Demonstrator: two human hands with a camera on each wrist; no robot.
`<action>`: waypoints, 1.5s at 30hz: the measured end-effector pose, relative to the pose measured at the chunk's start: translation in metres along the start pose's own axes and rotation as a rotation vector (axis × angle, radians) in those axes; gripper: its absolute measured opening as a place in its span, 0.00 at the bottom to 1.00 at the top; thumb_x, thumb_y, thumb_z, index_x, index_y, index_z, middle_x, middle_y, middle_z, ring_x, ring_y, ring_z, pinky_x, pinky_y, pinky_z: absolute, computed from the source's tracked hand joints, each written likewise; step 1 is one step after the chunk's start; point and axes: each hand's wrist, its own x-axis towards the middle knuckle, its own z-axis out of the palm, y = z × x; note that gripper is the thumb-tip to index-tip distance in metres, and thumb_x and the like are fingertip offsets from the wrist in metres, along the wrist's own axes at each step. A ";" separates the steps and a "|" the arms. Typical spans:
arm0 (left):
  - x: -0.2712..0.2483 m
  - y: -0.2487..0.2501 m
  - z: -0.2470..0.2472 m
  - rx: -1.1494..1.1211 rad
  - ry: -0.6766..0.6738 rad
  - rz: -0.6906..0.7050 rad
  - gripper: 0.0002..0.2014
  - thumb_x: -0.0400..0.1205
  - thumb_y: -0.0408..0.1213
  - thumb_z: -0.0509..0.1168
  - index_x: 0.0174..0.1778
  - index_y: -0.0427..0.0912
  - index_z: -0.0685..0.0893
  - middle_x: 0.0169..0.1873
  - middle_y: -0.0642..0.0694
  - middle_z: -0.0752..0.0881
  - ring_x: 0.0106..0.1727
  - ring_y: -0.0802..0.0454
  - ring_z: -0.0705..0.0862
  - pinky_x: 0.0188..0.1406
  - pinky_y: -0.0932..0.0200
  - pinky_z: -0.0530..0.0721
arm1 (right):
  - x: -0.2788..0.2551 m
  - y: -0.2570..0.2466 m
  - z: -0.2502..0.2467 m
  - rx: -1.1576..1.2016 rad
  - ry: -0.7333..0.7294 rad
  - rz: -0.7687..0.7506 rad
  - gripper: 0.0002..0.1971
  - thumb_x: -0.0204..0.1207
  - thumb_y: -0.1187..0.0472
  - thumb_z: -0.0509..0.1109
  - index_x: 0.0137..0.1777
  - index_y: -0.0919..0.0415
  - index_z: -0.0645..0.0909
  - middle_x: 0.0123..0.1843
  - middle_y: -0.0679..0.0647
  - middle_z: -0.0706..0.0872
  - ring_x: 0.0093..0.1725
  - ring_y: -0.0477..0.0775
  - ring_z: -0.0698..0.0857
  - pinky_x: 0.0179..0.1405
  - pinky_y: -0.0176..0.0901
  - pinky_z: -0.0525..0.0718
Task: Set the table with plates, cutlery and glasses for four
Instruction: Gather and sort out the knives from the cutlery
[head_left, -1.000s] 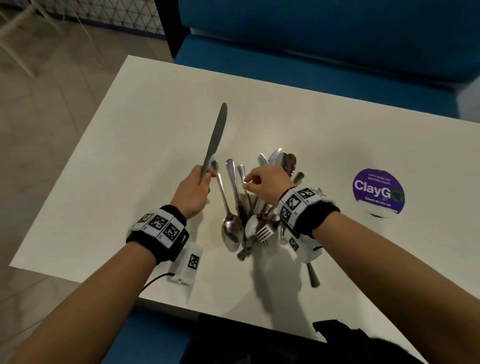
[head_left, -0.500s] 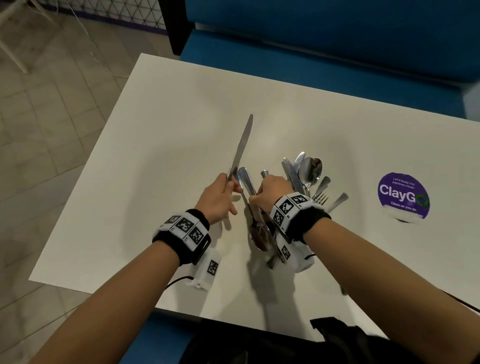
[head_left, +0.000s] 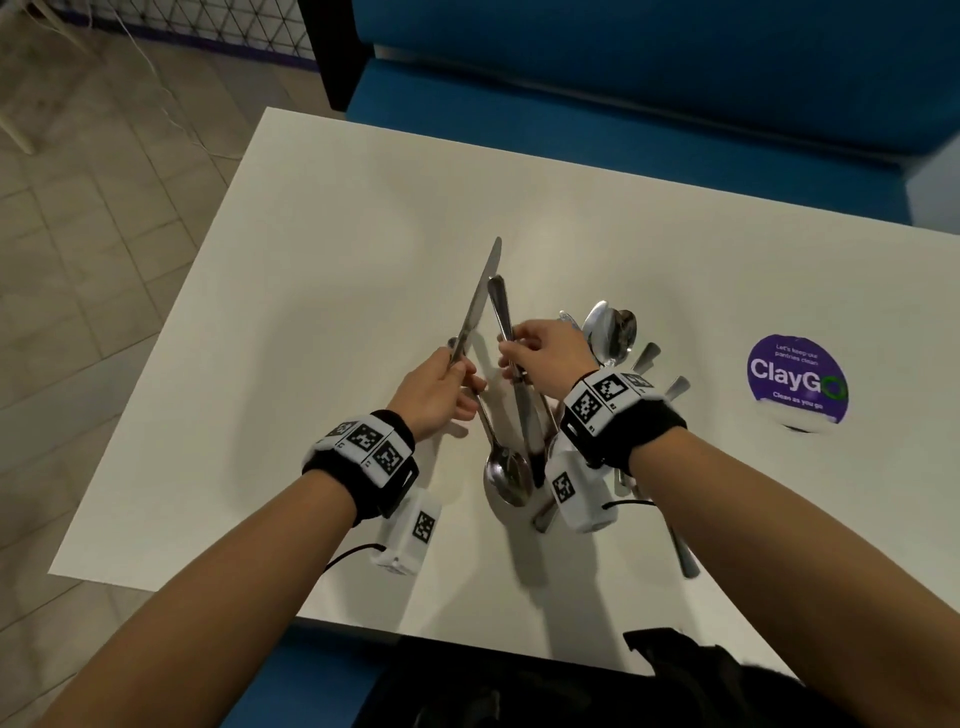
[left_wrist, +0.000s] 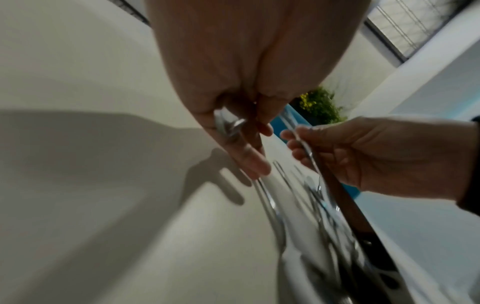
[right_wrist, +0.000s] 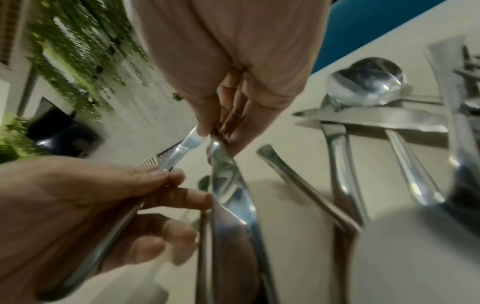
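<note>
Steel cutlery pile (head_left: 613, 353) lay unsorted on table (head_left: 311, 312), no plates or glasses; left hand (head_left: 436, 389) pinched knife (head_left: 478, 296), right hand (head_left: 545, 353) pinched a second piece (head_left: 501, 312).

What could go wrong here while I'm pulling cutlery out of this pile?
The left hand holds the silver table knife blade-up close to the right hand, so a nick is possible. The steel utensil that the right hand pinches overlaps the heap of loose steel cutlery, so pulling it could drag pieces across the white table.
</note>
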 end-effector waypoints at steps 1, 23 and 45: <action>-0.001 0.001 -0.002 -0.036 0.006 0.001 0.09 0.89 0.36 0.49 0.49 0.40 0.73 0.46 0.42 0.86 0.35 0.47 0.83 0.38 0.53 0.86 | 0.000 -0.006 -0.002 0.022 0.000 -0.038 0.11 0.79 0.65 0.68 0.58 0.69 0.83 0.37 0.55 0.87 0.35 0.53 0.87 0.47 0.46 0.89; -0.007 0.051 0.024 -0.416 -0.166 -0.116 0.20 0.86 0.56 0.51 0.43 0.43 0.73 0.22 0.51 0.63 0.16 0.59 0.59 0.11 0.69 0.57 | -0.001 0.000 -0.043 -0.579 0.387 -1.015 0.17 0.71 0.71 0.62 0.53 0.59 0.90 0.46 0.59 0.90 0.45 0.62 0.87 0.39 0.42 0.85; 0.015 0.045 0.038 -0.258 -0.156 -0.010 0.14 0.89 0.45 0.52 0.40 0.44 0.71 0.21 0.52 0.67 0.16 0.60 0.64 0.13 0.68 0.64 | -0.020 0.034 -0.071 -0.985 -0.098 0.244 0.16 0.70 0.61 0.75 0.30 0.60 0.69 0.39 0.57 0.80 0.39 0.58 0.80 0.39 0.42 0.78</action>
